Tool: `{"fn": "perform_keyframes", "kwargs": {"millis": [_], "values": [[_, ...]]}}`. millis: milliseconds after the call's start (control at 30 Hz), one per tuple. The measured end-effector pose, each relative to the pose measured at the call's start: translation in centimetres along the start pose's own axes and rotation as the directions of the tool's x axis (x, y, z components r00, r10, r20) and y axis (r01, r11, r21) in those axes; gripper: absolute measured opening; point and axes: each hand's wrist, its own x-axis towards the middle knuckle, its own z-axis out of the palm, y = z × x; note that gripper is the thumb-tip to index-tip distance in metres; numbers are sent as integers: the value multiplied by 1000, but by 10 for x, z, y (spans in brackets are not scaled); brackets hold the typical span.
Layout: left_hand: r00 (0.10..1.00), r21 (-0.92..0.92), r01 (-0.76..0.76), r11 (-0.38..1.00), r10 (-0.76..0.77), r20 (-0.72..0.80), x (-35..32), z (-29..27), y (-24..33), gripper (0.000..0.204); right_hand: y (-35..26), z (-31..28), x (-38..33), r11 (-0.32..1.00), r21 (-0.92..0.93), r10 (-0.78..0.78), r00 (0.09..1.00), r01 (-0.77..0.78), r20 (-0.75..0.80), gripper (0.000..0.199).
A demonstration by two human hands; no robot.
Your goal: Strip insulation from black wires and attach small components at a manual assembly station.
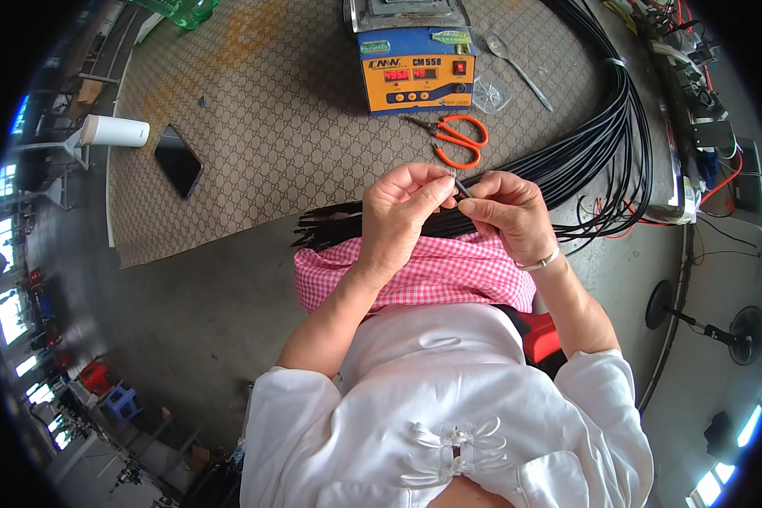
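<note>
Near the table's front edge my two hands meet over a black cable (pixel 464 190). My right hand (pixel 516 218) is closed round the cable near its end, thumb on top. With thumb and forefinger pressed together, my left hand (pixel 405 207) pinches the cable's tip, where thin pale strands show. A large bundle of black cables (pixel 601 140) curves from the back right and passes under both hands. Just beyond my fingers lie scissors with orange handles (pixel 480 140), their blades pointing left. A pink checked cloth (pixel 432 273) covers my lap below the cable ends.
A blue and yellow box with a lit display (pixel 419 74) stands at the back. Beside it are a metal spoon (pixel 521 69) and a clear plastic bag (pixel 489 95). A phone (pixel 178 161), a white cup (pixel 116 131) and a green bottle (pixel 182 10) are at left.
</note>
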Motion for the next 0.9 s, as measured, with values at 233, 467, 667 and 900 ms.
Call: {"fn": "perform_keyframes", "kwargs": {"millis": [233, 467, 667, 900], "values": [[998, -162, -41, 986, 32, -59, 3, 5, -10, 8, 4, 4, 2, 987, 161, 14, 1000, -13, -5, 9], [996, -415, -5, 910, -35, -88, 4, 13, -16, 7, 5, 9, 3, 939, 331, 89, 996, -93, 29, 8], [994, -485, -2, 875, -50, -94, 3, 17, -19, 5, 9, 13, 5, 904, 409, 108, 992, -122, 58, 6], [980, -454, 150, 878, -192, -47, 11, 4, -9, 16, 0, 8, 4, 952, 278, 116, 991, -130, 67, 6]]}}
